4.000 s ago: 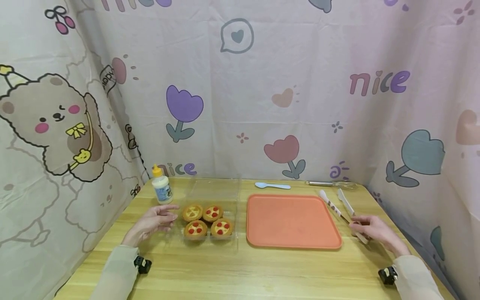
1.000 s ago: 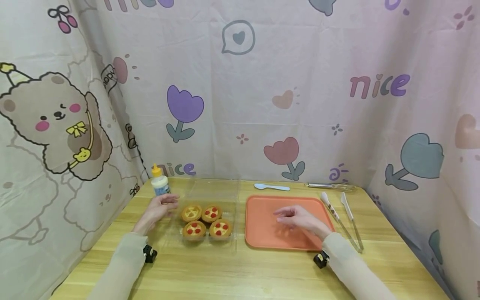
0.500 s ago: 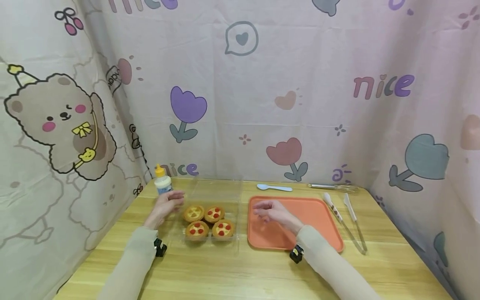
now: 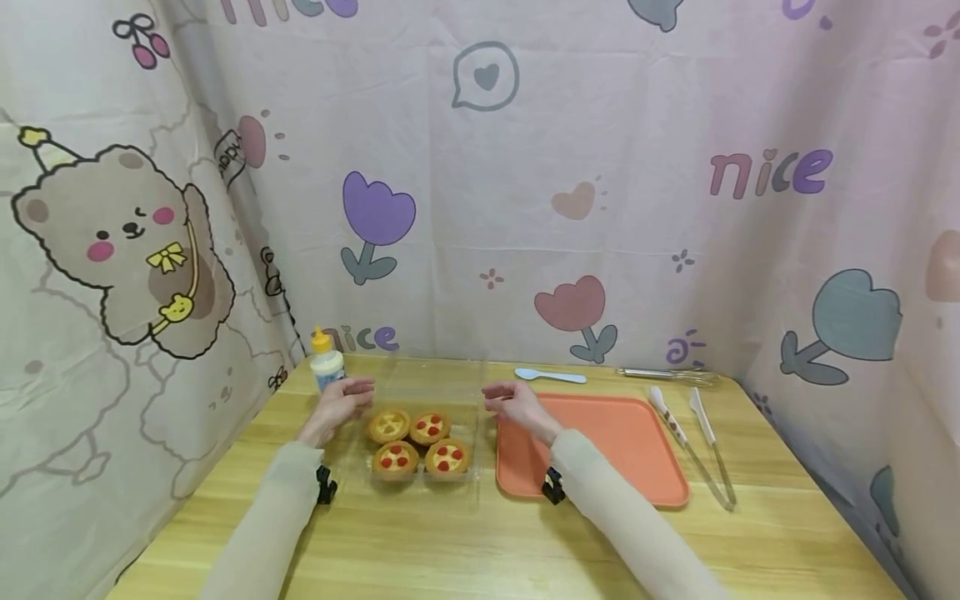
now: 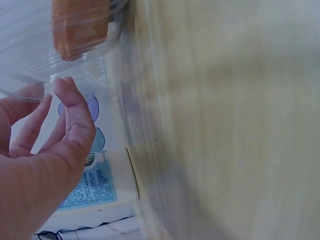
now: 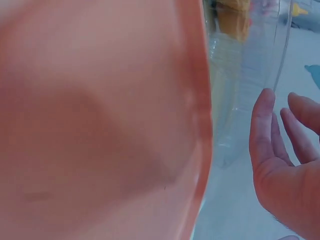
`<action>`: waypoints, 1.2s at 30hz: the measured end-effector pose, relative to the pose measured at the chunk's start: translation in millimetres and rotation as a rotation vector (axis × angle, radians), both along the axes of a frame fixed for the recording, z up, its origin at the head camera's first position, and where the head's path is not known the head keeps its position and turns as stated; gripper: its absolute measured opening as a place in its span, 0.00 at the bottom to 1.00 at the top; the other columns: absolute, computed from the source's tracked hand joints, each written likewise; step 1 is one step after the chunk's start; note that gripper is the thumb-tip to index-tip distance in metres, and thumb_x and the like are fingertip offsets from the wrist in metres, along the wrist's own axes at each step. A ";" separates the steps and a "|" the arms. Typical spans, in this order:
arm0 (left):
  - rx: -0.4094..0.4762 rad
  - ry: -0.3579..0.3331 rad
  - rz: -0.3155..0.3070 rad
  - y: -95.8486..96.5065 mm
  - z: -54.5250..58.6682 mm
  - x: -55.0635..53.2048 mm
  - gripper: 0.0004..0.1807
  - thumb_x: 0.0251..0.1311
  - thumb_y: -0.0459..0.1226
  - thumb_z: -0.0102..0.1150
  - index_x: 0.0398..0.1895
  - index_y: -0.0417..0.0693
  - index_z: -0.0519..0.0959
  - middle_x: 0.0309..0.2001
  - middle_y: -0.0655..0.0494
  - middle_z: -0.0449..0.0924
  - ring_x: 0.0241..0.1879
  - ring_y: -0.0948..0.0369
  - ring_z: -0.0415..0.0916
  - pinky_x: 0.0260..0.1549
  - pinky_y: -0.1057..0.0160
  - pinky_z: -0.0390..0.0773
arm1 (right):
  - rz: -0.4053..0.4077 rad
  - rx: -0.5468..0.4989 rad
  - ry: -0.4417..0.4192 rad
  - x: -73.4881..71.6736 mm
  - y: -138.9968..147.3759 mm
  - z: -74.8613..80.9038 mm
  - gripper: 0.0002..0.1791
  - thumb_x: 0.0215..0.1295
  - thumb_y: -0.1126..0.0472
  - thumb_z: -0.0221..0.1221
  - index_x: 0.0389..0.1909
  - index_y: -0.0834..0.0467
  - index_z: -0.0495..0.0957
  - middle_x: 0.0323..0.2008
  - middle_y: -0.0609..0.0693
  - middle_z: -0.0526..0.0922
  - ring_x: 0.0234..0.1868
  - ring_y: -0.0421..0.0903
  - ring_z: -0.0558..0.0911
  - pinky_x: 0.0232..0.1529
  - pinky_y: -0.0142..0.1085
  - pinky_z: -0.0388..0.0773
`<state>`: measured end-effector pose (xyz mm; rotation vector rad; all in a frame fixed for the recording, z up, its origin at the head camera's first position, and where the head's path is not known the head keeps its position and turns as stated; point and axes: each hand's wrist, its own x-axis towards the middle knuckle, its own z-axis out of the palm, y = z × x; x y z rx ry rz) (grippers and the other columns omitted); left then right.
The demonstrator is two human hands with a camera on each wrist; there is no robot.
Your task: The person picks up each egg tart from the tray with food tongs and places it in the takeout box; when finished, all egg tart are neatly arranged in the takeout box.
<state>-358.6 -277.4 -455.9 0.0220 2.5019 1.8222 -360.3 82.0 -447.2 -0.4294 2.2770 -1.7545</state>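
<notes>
A clear plastic box (image 4: 474, 479) with its lid (image 4: 431, 377) raised at the back stands on the table. Several egg tarts (image 4: 447, 457) sit in it, most with red topping pieces and one plain yellow. My left hand (image 4: 337, 410) is at the box's left side, fingers loosely bent; in the left wrist view the fingertips (image 5: 64, 85) are right at the clear plastic edge. On the other side, my right hand (image 4: 519, 406) reaches over the tray's left corner. Its fingertips (image 6: 267, 95) come close to the box's edge, with nothing gripped.
An orange tray (image 4: 600, 450) lies right of the box. Tongs (image 4: 701, 446) rest beyond it, with a whisk (image 4: 667, 375) and a pale blue spoon (image 4: 551, 376) along the back edge. A yellow-capped white bottle (image 4: 326, 362) stands behind my left hand.
My right hand let go of the tongs, which now lie spread apart, and crossed leftward over the tray to the box. My left hand moved slightly forward and right along the box.
</notes>
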 end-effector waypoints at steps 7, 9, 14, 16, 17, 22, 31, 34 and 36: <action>0.013 -0.015 -0.082 1.6 3.0 -4.8 0.28 0.71 0.30 0.47 0.72 0.33 0.58 0.70 0.31 0.60 0.61 0.40 0.70 0.53 0.53 0.80 | -0.016 -0.051 0.007 -9.5 -10.5 -6.6 0.23 0.69 0.71 0.56 0.63 0.70 0.70 0.62 0.69 0.72 0.55 0.63 0.79 0.55 0.49 0.80; 0.026 -0.014 -0.092 1.3 2.7 -7.2 0.28 0.72 0.30 0.47 0.72 0.33 0.57 0.70 0.32 0.60 0.61 0.39 0.70 0.53 0.53 0.80 | -0.007 -0.049 0.011 -11.8 -12.2 -7.8 0.23 0.69 0.71 0.56 0.64 0.70 0.69 0.63 0.68 0.71 0.55 0.63 0.79 0.55 0.48 0.80; 0.034 0.001 -0.102 0.3 0.5 -11.9 0.29 0.71 0.29 0.48 0.73 0.33 0.57 0.71 0.32 0.59 0.61 0.40 0.70 0.51 0.55 0.81 | -0.026 -0.027 0.017 -14.1 -12.8 -7.9 0.25 0.69 0.69 0.57 0.66 0.65 0.69 0.67 0.65 0.69 0.53 0.60 0.81 0.53 0.45 0.81; 0.029 0.011 -0.095 -0.4 -0.2 -12.7 0.29 0.70 0.28 0.48 0.73 0.34 0.57 0.70 0.32 0.60 0.60 0.40 0.71 0.49 0.56 0.81 | -0.023 -0.023 0.014 -13.8 -12.6 -8.0 0.26 0.69 0.68 0.57 0.67 0.65 0.68 0.68 0.65 0.67 0.54 0.58 0.81 0.54 0.45 0.81; 0.019 0.020 -0.092 -0.7 -0.1 -12.6 0.29 0.70 0.28 0.49 0.73 0.34 0.57 0.70 0.32 0.60 0.60 0.41 0.72 0.48 0.57 0.81 | -0.019 -0.019 0.019 -13.5 -12.8 -8.3 0.26 0.69 0.68 0.57 0.67 0.66 0.68 0.68 0.66 0.67 0.54 0.58 0.81 0.54 0.44 0.81; 0.000 0.042 -0.077 -2.9 0.9 -13.1 0.30 0.69 0.28 0.51 0.73 0.34 0.58 0.69 0.31 0.61 0.56 0.45 0.75 0.41 0.62 0.82 | -0.020 -0.036 0.035 -13.1 -14.5 -9.0 0.26 0.68 0.70 0.57 0.67 0.68 0.67 0.66 0.68 0.68 0.57 0.59 0.80 0.54 0.44 0.81; 0.020 0.098 -0.056 -7.2 -4.6 -15.7 0.36 0.64 0.26 0.56 0.74 0.36 0.56 0.67 0.29 0.64 0.44 0.53 0.81 0.32 0.64 0.82 | -0.073 -0.077 0.019 -12.7 -19.8 -8.6 0.27 0.64 0.76 0.57 0.65 0.69 0.69 0.60 0.70 0.74 0.55 0.58 0.81 0.51 0.41 0.83; 0.014 0.108 -0.046 -6.1 -4.5 -16.8 0.39 0.62 0.24 0.56 0.75 0.38 0.53 0.66 0.29 0.64 0.49 0.50 0.80 0.38 0.61 0.83 | -0.115 -0.116 0.009 -13.5 -21.8 -7.4 0.30 0.61 0.78 0.59 0.66 0.67 0.68 0.62 0.68 0.73 0.54 0.57 0.82 0.49 0.40 0.83; 0.010 0.112 -0.041 -4.9 -3.7 -17.5 0.41 0.61 0.23 0.57 0.76 0.39 0.52 0.65 0.29 0.65 0.50 0.49 0.78 0.41 0.59 0.83 | -0.146 -0.158 -0.002 -14.9 -23.2 -6.4 0.33 0.59 0.79 0.61 0.66 0.65 0.67 0.62 0.67 0.72 0.53 0.58 0.82 0.48 0.39 0.84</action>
